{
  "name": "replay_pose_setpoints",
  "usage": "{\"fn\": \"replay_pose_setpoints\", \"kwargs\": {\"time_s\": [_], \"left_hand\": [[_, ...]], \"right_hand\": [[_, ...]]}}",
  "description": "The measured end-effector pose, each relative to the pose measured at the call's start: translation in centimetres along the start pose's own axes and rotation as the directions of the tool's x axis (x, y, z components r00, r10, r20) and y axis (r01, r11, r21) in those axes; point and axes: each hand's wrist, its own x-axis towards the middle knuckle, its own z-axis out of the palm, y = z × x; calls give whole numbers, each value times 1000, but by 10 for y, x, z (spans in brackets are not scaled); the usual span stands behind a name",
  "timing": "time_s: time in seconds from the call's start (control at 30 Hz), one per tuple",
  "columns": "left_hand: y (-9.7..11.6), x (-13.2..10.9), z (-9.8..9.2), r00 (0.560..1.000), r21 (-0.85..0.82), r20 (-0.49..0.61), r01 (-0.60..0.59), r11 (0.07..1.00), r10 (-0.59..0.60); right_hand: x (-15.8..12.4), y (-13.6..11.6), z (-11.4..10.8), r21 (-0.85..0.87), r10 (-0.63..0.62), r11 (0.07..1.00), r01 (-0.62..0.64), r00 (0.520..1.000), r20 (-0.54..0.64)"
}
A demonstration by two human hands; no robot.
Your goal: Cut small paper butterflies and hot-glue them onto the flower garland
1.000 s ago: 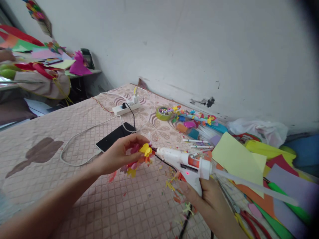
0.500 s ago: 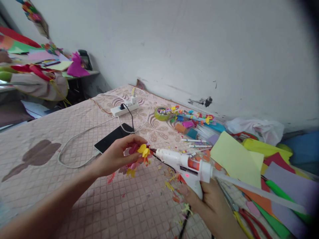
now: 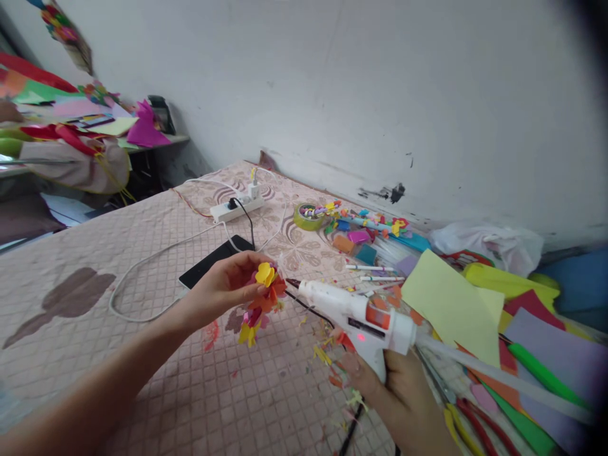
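Pale, scuffed wall (image 3: 308, 95) at the back; before it stood a table (image 3: 166, 380) under a patterned cloth, strewn with paper scraps.

Item: left hand (image 3: 230, 285), closed in a pinch on a flower cluster (image 3: 272, 296) of yellow, orange and pink pieces, held above the cloth near its middle.

Item: right hand (image 3: 406, 396), wrapped round the grip of a white glue gun (image 3: 332, 301), red light lit, a long translucent glue stick (image 3: 498, 377) jutting from the rear. Trigger pressure could not be told.

Item: nozzle (image 3: 293, 283), dark, aimed at the orange petals and just beside them; contact could not be made out.

Item: power strip (image 3: 237, 209), tape roll (image 3: 306, 220) and coloured paper sheets (image 3: 449, 304), lying farther out.

Step in hand, as judged: gluing at the cluster. The next move seemed to call for a steady pinch, with the hot tip kept off the fingers.

Changes against half a second earlier: the cluster had turned, showing more orange; its upper yellow flower sat higher and farther left; the gun's body had shifted slightly right.
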Motion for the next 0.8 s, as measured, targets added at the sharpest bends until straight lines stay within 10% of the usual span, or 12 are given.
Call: {"fn": "replay_pose_setpoints", "kwargs": {"time_s": [0.8], "left_hand": [[-1, -3, 2, 1000, 75, -18, 13, 997, -12]], "right_hand": [[8, -9, 4, 54, -11, 998, 9, 1000, 27]]}}
